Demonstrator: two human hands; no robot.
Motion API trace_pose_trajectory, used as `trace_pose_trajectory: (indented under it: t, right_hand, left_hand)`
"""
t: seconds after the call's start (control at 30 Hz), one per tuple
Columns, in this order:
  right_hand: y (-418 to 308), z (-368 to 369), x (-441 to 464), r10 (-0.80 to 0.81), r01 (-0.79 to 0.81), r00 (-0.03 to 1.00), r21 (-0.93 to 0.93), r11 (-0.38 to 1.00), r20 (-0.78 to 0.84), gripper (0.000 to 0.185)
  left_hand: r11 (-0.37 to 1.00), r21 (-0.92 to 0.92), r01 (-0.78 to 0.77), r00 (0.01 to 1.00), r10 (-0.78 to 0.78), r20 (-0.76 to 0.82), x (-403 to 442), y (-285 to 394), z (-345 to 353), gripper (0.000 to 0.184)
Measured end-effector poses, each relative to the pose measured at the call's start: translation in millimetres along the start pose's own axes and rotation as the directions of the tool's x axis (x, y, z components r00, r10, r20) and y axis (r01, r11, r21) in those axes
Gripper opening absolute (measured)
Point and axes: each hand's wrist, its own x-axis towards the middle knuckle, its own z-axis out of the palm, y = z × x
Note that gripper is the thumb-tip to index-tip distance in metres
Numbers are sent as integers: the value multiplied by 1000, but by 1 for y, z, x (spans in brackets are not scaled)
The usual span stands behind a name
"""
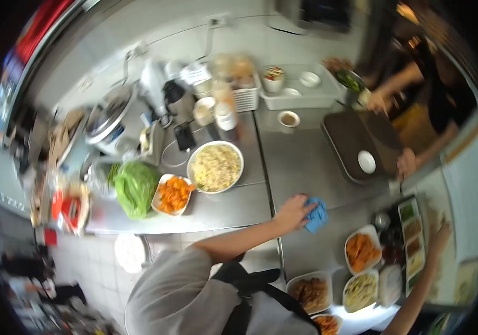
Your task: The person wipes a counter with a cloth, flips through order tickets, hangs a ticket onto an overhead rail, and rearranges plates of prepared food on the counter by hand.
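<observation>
My left hand [293, 214] reaches over the steel counter [320, 156], its fingers closed on a crumpled blue cloth [316, 215] that touches the surface. My right hand [441, 234] is at the far right, beside a row of white containers [416, 245] with green, brown and yellow foods. It is small and blurred, so I cannot make out its fingers' grip. Between my arms stand a white dish of orange pieces [363, 252], a dish of pale yellow strips [360, 291] and a container of brown food [309, 293].
Another person's hands [406, 163] are at a brown tray [345, 139] bearing a small white bowl [367, 162]. Leftward stand a bowl of yellow-white grains [215, 167], a dish of orange pieces [174, 195], a green bag [135, 190] and a rice cooker [110, 120]. A sauce bowl [289, 119] sits behind.
</observation>
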Motion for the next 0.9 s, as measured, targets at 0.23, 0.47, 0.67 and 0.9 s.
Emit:
trace_pose_trajectory:
  t: [0.23,0.47,0.67,0.9]
  right_hand:
    - [-300,-38,-110,-595,331,753,621,711,280,33]
    - [-373,39,-165,-553,368,775,493,788,305,26]
    - [-374,41,-152,-416,190,852,553,811,318,18]
    - [-380,53,-164,-24,-170,940,529,832,341,20]
  left_hand:
    - [949,127,-287,938,252,238,40,-24,45,18]
    - [989,-130,-68,995,77,66,56,-63,-78,32]
    - [995,88,-36,964,58,-261,102,-148,-235,26]
    - [989,116,89,913,-34,-407,101,-252,-316,14]
